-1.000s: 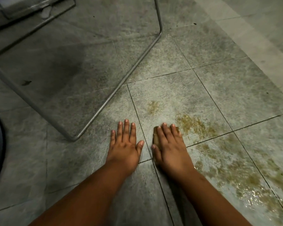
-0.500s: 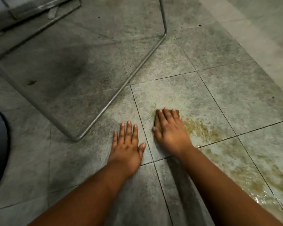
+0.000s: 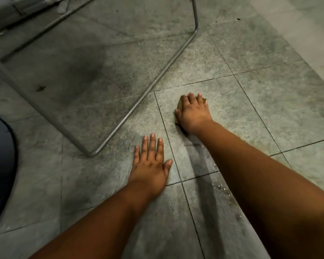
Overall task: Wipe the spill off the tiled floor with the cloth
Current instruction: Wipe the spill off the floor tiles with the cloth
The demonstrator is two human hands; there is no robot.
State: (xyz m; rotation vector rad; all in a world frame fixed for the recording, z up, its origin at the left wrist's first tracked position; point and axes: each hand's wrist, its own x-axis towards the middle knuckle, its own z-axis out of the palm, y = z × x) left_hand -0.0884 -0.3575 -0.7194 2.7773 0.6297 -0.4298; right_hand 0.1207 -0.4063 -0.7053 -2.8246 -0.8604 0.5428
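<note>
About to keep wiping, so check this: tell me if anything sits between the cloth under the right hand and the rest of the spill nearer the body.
Nothing visible does. The right hand presses the cloth flat on the tile; the wet spill lies nearer the body, partly hidden by the right forearm. The metal chair frame and left hand lie off to the left.

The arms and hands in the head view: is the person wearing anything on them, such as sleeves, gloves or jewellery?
Nothing is worn. The left hand and the right hand are bare, without gloves, rings or a watch. Both forearms are bare as far as the picture's edge, with no sleeve in view. The nails on the fingers are short and unpainted.
</note>
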